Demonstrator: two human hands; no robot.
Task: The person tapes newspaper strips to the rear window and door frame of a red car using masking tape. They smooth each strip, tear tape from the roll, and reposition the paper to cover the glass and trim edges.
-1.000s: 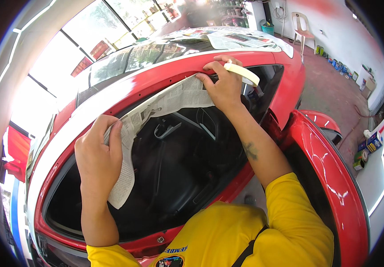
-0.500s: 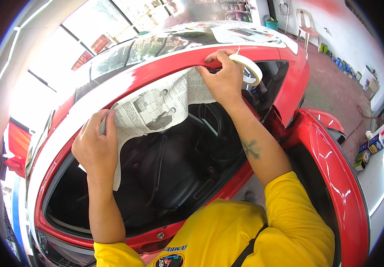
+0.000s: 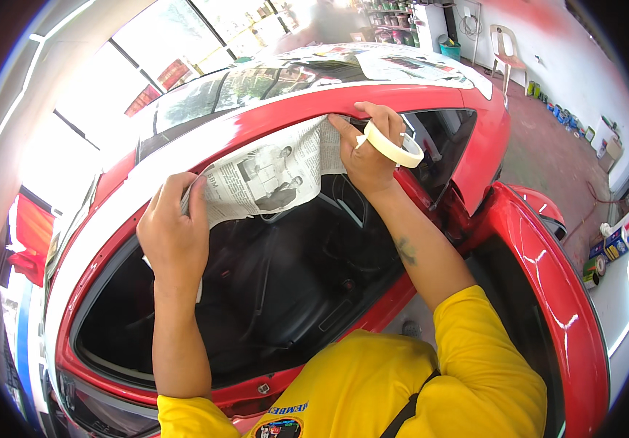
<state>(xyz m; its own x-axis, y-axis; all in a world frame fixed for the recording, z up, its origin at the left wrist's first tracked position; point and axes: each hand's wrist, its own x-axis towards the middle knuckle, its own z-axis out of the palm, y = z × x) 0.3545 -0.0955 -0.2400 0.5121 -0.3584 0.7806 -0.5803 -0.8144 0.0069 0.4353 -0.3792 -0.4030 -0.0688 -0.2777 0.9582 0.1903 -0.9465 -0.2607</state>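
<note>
A sheet of newspaper [image 3: 263, 174] is stretched between my hands, along the upper edge of the red car's [image 3: 271, 106] door opening. My left hand [image 3: 174, 228] pinches its left end between thumb and fingers. At its upper right end, my right hand [image 3: 370, 150] has the thumb by the paper's edge, close against the red roof rail. A roll of cream masking tape [image 3: 404, 154] hangs tilted on the fingers of that same hand. Part of the paper behind my left hand is hidden.
Below the paper lies the dark car interior [image 3: 256, 277]. An open red door [image 3: 548, 292] stands at my right. More paper [image 3: 417, 66] covers part of the roof. Farther off are a plastic chair [image 3: 508, 55], a teal bin [image 3: 449, 50] and several cans [image 3: 570, 120] along the wall.
My right hand has turned, and the tape roll on it has tipped flatter. Both hands and the newspaper sit slightly farther right in view, which has itself shifted. The paper's hanging left part shows less.
</note>
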